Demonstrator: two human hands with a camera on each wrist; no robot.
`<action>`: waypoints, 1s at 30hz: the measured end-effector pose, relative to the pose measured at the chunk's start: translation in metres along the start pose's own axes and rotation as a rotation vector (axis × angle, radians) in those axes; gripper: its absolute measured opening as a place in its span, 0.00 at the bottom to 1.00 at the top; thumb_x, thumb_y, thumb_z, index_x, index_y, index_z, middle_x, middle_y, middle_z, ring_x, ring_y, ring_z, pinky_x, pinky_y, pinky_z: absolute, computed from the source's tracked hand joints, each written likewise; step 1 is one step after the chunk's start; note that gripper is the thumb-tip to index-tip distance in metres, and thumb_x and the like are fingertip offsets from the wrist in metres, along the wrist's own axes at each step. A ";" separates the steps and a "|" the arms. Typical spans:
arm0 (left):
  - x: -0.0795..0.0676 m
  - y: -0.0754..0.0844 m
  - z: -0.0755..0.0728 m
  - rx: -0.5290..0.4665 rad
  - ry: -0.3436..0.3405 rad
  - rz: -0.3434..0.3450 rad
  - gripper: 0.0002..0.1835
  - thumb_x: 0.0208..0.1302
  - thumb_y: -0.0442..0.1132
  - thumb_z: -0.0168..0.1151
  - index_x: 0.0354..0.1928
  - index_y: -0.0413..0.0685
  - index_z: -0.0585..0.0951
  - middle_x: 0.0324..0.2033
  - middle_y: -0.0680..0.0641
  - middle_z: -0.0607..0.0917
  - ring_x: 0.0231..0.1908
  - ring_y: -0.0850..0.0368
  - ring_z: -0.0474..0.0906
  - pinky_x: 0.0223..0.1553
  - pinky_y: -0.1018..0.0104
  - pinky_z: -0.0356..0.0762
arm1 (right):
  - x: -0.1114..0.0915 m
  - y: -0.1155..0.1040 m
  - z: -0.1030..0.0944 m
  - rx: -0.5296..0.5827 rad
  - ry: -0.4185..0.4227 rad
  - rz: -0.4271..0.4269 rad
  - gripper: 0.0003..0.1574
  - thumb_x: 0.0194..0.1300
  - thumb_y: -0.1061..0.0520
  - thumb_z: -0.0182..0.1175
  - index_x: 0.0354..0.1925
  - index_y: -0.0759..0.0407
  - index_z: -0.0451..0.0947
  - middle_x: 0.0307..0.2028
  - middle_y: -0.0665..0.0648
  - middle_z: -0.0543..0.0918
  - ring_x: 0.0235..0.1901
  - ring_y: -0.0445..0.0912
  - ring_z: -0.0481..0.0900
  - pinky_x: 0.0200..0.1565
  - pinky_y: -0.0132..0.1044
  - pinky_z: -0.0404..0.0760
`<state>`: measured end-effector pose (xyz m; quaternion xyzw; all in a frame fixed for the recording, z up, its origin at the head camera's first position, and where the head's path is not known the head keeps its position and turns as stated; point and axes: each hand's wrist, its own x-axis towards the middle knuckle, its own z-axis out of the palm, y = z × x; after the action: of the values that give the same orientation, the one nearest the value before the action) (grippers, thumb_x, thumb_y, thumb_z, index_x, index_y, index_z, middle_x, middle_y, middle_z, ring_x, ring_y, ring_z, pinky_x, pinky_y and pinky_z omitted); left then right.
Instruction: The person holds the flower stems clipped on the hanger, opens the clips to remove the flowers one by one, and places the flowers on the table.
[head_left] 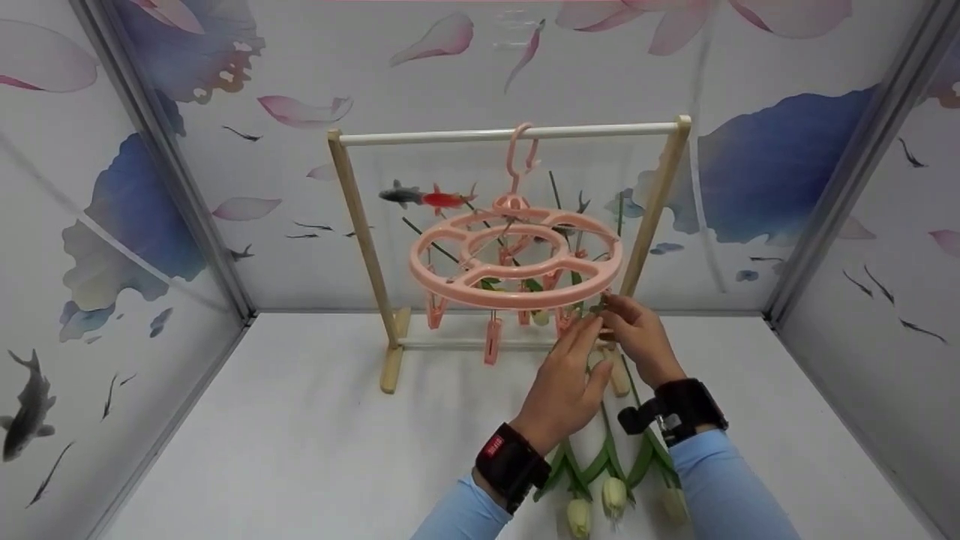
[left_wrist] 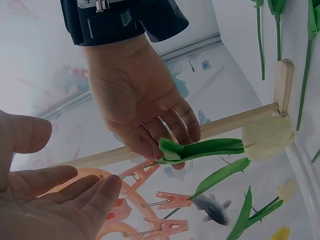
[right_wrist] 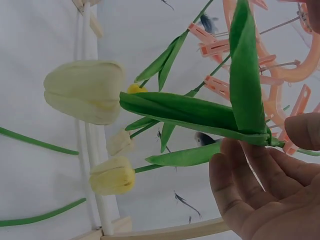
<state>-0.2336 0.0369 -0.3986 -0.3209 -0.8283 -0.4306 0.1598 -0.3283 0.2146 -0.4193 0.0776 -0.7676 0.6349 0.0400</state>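
Fingers of the right hand (head_left: 641, 337) bend at the leaf base of a cream-white tulip with green leaves (right_wrist: 82, 92), though whether they pinch it I cannot tell; the left hand's (head_left: 562, 386) fingers, beside it, are nearly straight, holding nothing. The tulip points bloom-down below the right side of a round pink plastic clip hanger (head_left: 510, 301) on a wood-and-white rack (head_left: 364, 236). Three cream tulips (head_left: 613, 493) lie near right.
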 end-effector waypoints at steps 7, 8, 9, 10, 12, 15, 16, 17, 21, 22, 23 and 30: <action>0.001 -0.005 0.000 -0.017 0.056 -0.008 0.27 0.82 0.38 0.51 0.76 0.34 0.64 0.74 0.35 0.66 0.75 0.44 0.63 0.72 0.55 0.66 | -0.007 -0.001 0.002 -0.004 -0.009 -0.010 0.27 0.80 0.56 0.55 0.69 0.69 0.70 0.63 0.69 0.76 0.47 0.38 0.82 0.52 0.33 0.81; 0.000 -0.006 0.000 -0.016 0.062 -0.012 0.27 0.81 0.38 0.52 0.76 0.35 0.64 0.74 0.35 0.67 0.75 0.45 0.63 0.72 0.56 0.66 | -0.008 -0.001 0.002 -0.003 -0.010 -0.013 0.26 0.80 0.57 0.55 0.68 0.69 0.71 0.64 0.69 0.76 0.48 0.39 0.82 0.52 0.33 0.81; 0.000 -0.007 0.000 -0.023 0.066 -0.014 0.27 0.81 0.38 0.52 0.76 0.35 0.64 0.74 0.35 0.67 0.75 0.45 0.63 0.72 0.56 0.66 | -0.009 -0.001 0.003 -0.004 -0.011 -0.018 0.25 0.80 0.57 0.55 0.67 0.70 0.72 0.64 0.69 0.76 0.48 0.39 0.81 0.52 0.33 0.81; 0.000 -0.008 0.000 -0.025 0.072 -0.015 0.27 0.81 0.38 0.52 0.76 0.36 0.64 0.74 0.35 0.67 0.75 0.45 0.64 0.72 0.56 0.66 | -0.010 -0.001 0.003 -0.009 -0.006 -0.023 0.24 0.80 0.57 0.56 0.66 0.70 0.73 0.62 0.69 0.77 0.48 0.39 0.81 0.51 0.33 0.81; -0.001 -0.009 -0.001 -0.028 0.083 -0.027 0.27 0.81 0.37 0.53 0.76 0.36 0.64 0.73 0.36 0.68 0.75 0.45 0.64 0.72 0.56 0.66 | -0.013 -0.001 0.005 -0.021 0.003 -0.031 0.23 0.79 0.57 0.56 0.64 0.70 0.74 0.59 0.68 0.78 0.48 0.40 0.81 0.50 0.33 0.81; -0.003 -0.010 -0.002 -0.026 0.095 -0.042 0.27 0.81 0.37 0.53 0.76 0.35 0.64 0.73 0.36 0.68 0.75 0.44 0.64 0.72 0.55 0.66 | -0.019 -0.002 0.008 -0.034 0.020 -0.044 0.22 0.78 0.57 0.58 0.63 0.68 0.76 0.54 0.65 0.81 0.47 0.40 0.81 0.49 0.33 0.82; -0.003 -0.011 -0.003 -0.023 0.098 -0.048 0.27 0.81 0.37 0.53 0.76 0.35 0.64 0.74 0.36 0.68 0.75 0.43 0.64 0.72 0.55 0.66 | -0.021 -0.002 0.009 -0.032 0.025 -0.051 0.22 0.78 0.58 0.58 0.63 0.68 0.75 0.52 0.65 0.82 0.46 0.41 0.82 0.48 0.33 0.82; -0.003 -0.011 -0.003 -0.021 0.101 -0.054 0.28 0.81 0.37 0.53 0.76 0.34 0.64 0.74 0.35 0.67 0.75 0.43 0.63 0.72 0.55 0.66 | -0.023 -0.003 0.011 -0.023 0.031 -0.058 0.21 0.77 0.58 0.59 0.62 0.69 0.75 0.51 0.65 0.82 0.46 0.41 0.82 0.48 0.33 0.83; -0.006 -0.013 -0.005 -0.035 0.107 -0.081 0.29 0.81 0.38 0.52 0.77 0.34 0.63 0.74 0.34 0.67 0.75 0.40 0.62 0.72 0.51 0.65 | -0.033 -0.003 0.015 0.026 0.054 -0.075 0.19 0.75 0.61 0.61 0.60 0.69 0.76 0.47 0.65 0.83 0.44 0.43 0.83 0.46 0.35 0.84; -0.007 -0.014 -0.006 -0.045 0.109 -0.087 0.29 0.81 0.38 0.52 0.77 0.34 0.62 0.74 0.34 0.66 0.75 0.40 0.61 0.72 0.50 0.65 | -0.035 -0.004 0.016 0.039 0.056 -0.077 0.18 0.75 0.62 0.61 0.59 0.69 0.76 0.47 0.65 0.82 0.43 0.43 0.83 0.46 0.36 0.84; -0.008 -0.014 -0.007 -0.055 0.110 -0.095 0.29 0.81 0.37 0.52 0.77 0.34 0.62 0.74 0.33 0.66 0.75 0.39 0.61 0.72 0.49 0.65 | -0.038 -0.004 0.017 0.054 0.061 -0.078 0.17 0.75 0.62 0.62 0.58 0.68 0.76 0.46 0.65 0.82 0.43 0.44 0.83 0.46 0.36 0.84; -0.014 -0.018 -0.010 -0.109 0.150 -0.118 0.29 0.80 0.37 0.53 0.77 0.32 0.62 0.72 0.32 0.68 0.72 0.40 0.68 0.69 0.48 0.70 | -0.056 -0.007 0.025 0.068 0.080 -0.144 0.11 0.73 0.66 0.62 0.52 0.67 0.76 0.44 0.63 0.81 0.42 0.45 0.82 0.45 0.34 0.82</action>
<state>-0.2350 0.0151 -0.4114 -0.2466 -0.8068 -0.5066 0.1778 -0.2712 0.1929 -0.4262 0.1084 -0.7359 0.6587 0.1136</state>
